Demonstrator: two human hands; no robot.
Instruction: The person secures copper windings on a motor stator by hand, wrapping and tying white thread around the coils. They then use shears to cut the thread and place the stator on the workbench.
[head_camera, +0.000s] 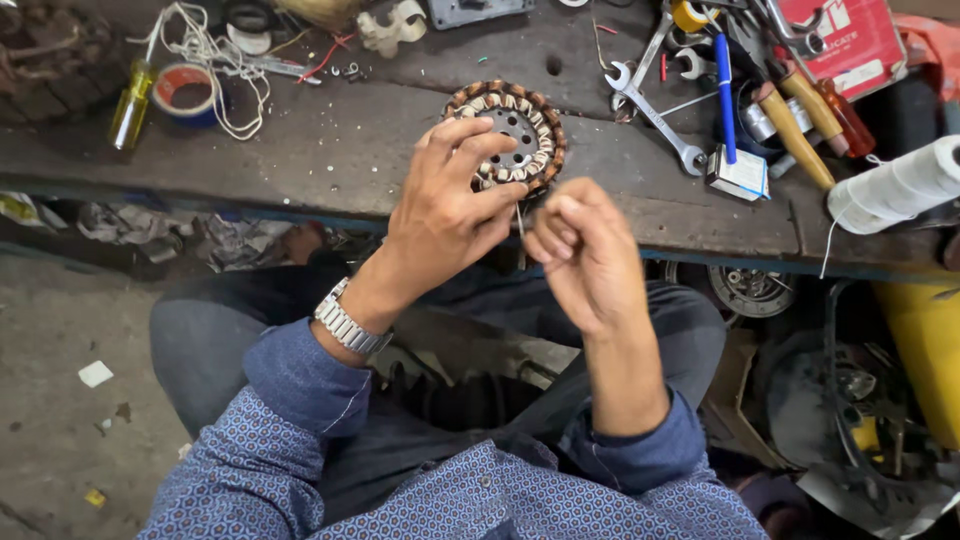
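The left hand (445, 215) is spreading its fingers over the near edge of the round wound stator (510, 135), lying on the workbench (340, 150). The right hand (585, 250), just right, is pinching a thin wire (520, 222) with curled fingers.

left hand (445, 205): raised, wrist bent, fingers spread and curled forward, thumb toward index | right hand (585, 250): raised just beside it, loosely fisted, thumb pinched against index | forearms: both angled up from lap, converging, hands nearly touching
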